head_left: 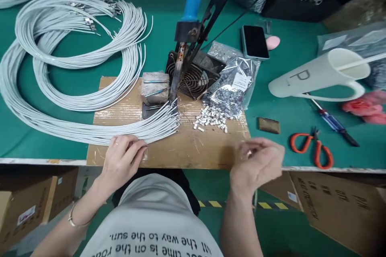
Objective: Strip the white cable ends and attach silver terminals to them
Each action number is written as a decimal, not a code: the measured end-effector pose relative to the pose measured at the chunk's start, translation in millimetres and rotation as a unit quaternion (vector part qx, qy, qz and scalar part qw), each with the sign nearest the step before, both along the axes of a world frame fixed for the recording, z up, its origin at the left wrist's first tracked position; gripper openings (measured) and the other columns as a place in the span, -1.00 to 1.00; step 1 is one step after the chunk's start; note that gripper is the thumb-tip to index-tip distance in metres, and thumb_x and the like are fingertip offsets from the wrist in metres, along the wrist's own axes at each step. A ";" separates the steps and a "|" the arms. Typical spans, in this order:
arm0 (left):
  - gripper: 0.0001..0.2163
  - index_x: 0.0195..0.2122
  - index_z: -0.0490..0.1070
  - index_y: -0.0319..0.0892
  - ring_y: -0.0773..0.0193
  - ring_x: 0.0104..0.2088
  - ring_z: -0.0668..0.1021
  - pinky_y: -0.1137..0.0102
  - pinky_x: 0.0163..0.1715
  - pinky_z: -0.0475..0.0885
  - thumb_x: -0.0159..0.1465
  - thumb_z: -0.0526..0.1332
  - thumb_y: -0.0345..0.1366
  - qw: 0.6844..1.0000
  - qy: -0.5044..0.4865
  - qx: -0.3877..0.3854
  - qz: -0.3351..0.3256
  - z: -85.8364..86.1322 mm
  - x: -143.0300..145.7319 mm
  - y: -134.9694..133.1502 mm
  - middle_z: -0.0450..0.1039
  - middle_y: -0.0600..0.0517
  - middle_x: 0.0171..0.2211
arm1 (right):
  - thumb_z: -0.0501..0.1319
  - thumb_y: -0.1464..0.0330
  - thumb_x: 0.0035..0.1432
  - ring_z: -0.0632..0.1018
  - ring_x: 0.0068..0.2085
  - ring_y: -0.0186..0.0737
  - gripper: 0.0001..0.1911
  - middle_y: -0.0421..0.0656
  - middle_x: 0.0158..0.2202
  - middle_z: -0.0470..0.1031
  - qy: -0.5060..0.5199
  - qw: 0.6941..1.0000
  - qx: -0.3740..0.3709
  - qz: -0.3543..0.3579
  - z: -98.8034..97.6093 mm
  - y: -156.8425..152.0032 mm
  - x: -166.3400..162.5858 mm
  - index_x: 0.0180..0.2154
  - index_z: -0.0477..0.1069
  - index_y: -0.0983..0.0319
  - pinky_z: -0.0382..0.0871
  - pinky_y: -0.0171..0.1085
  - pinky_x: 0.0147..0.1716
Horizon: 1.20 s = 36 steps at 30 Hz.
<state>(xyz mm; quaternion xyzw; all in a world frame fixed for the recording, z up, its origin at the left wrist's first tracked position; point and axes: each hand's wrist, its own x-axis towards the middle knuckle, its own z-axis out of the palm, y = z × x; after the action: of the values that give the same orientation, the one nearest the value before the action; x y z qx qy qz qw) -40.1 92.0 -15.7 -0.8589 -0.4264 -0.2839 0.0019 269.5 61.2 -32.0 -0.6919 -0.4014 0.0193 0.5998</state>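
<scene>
Along the front of a cardboard sheet [193, 148] lies a long bundle of white wires [132, 128], its cut ends fanned out beneath a soldering iron [181, 60]. My left hand [123, 156] is closed at the bundle's near edge, with thumb and fingertips pinched on a white wire. Off to the right, over the sheet's right edge, my right hand [257, 162] is closed and slightly blurred; whatever its fingers hold is too small to make out. Small white connectors [212, 117] are heaped between the hands, farther back.
Coiled wire bundles [81, 58] fill the back left. Behind the iron stand a fan [193, 78] and a bag of small parts [232, 84]. On the right are a phone [255, 42], a white mug [313, 74], orange-handled cutters [316, 146] and a screwdriver [333, 122].
</scene>
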 end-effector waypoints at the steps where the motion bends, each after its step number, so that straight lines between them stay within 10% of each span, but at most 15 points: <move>1: -0.88 -0.08 0.54 -0.18 0.13 -0.28 0.59 0.25 -0.23 0.41 0.43 0.34 -0.51 1.000 0.006 0.003 0.005 -1.2 1.1 -0.9 0.56 -0.08 -0.23 | 0.18 0.06 0.53 0.39 -0.51 -0.21 -0.52 -0.26 -0.54 0.32 0.028 0.999 0.026 0.003 1.1 0.2 -1.3 -0.41 0.49 0.16 0.31 -0.18 -0.46; 8: -0.84 -0.04 0.51 -0.14 0.09 -0.26 0.56 0.23 -0.20 0.41 0.41 0.38 -0.46 0.999 0.034 0.026 0.020 -0.6 -6.5 2.4 0.55 -0.09 -0.21 | 0.23 0.00 0.44 0.50 -0.52 -0.19 -0.51 -0.13 -0.47 0.54 0.128 0.986 0.028 0.098 -1.5 4.4 -9.8 -0.38 0.60 0.21 0.37 -0.20 -0.57; 14: -0.39 0.23 0.43 -0.32 -0.26 -0.01 0.56 0.01 -0.04 0.45 0.36 0.45 0.04 0.995 0.088 0.032 0.044 5.4 -11.4 27.3 0.53 -0.40 0.03 | 0.22 -0.01 0.48 0.55 -0.51 -0.21 -0.44 -0.11 -0.51 0.58 0.167 0.978 -0.031 0.125 -8.8 3.9 -13.0 -0.41 0.63 0.24 0.40 -0.23 -0.52; 24: -0.55 -0.32 0.44 -0.14 0.18 -0.54 0.47 0.31 -0.53 0.26 0.55 0.15 0.12 0.985 0.131 0.049 -0.104 12.0 -15.2 53.0 0.45 0.03 -0.50 | 0.19 -0.02 0.51 0.55 -0.51 -0.24 -0.40 -0.15 -0.52 0.59 0.107 0.983 -0.094 0.120 -5.5 -0.4 -15.7 -0.44 0.64 0.23 0.41 -0.23 -0.48; 36: -0.47 -0.18 0.55 -0.18 -0.05 -0.31 0.56 0.18 -0.38 0.32 0.61 -0.07 0.07 0.962 0.253 -0.014 -0.102 12.9 -10.8 73.1 0.53 -0.17 -0.31 | 0.18 0.01 0.53 0.57 -0.50 -0.25 -0.40 -0.15 -0.51 0.62 0.071 0.980 -0.119 0.140 -1.9 -2.0 -14.2 -0.45 0.64 0.22 0.45 -0.25 -0.47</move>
<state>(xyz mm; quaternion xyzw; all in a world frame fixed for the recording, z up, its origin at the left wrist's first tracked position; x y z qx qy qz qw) -50.9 165.1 -2.8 -0.9415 -0.3262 -0.0497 0.0688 255.3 59.2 -33.9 -0.6921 -0.4454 0.2003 0.5315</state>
